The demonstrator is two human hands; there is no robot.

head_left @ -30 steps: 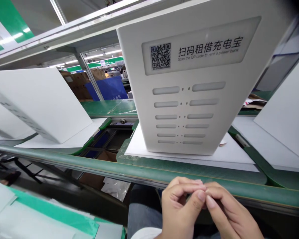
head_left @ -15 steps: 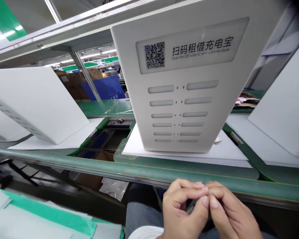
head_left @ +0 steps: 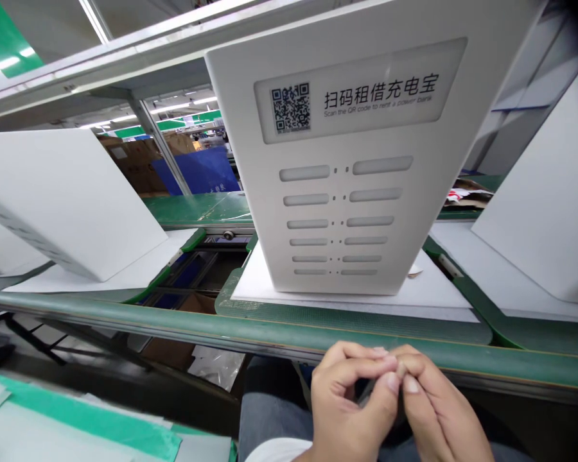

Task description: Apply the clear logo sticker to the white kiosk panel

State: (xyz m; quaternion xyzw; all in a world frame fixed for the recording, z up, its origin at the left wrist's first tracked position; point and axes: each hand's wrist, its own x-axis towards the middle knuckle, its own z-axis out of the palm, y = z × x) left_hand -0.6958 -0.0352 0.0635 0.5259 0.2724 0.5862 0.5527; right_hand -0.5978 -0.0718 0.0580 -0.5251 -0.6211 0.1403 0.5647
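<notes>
Low in front of me, my left hand (head_left: 354, 398) and my right hand (head_left: 433, 401) meet at the fingertips. Both are closed in a pinch, thumb against fingers. A tiny pale bit shows between the fingertips, too small to name. Beyond them a white power bank rental cabinet (head_left: 340, 256) stands upright, its slotted front toward me. A panel with a QR code (head_left: 291, 108) and printed text sits near its top. Under the cabinet lies a white foam sheet (head_left: 250, 282) on a green pallet (head_left: 318, 314). Neither hand touches the cabinet.
A green rail (head_left: 173, 314) runs between my hands and the pallets. More white cabinets stand left (head_left: 87, 192) and right (head_left: 549, 212) on their own sheets. White sheets with green tape (head_left: 81, 417) lie at lower left. A metal frame (head_left: 158, 138) stands behind.
The view has shifted slightly, so the cabinets appear a little further left. My hands stay pinched together, and the pale bit between the fingertips shows more now.
</notes>
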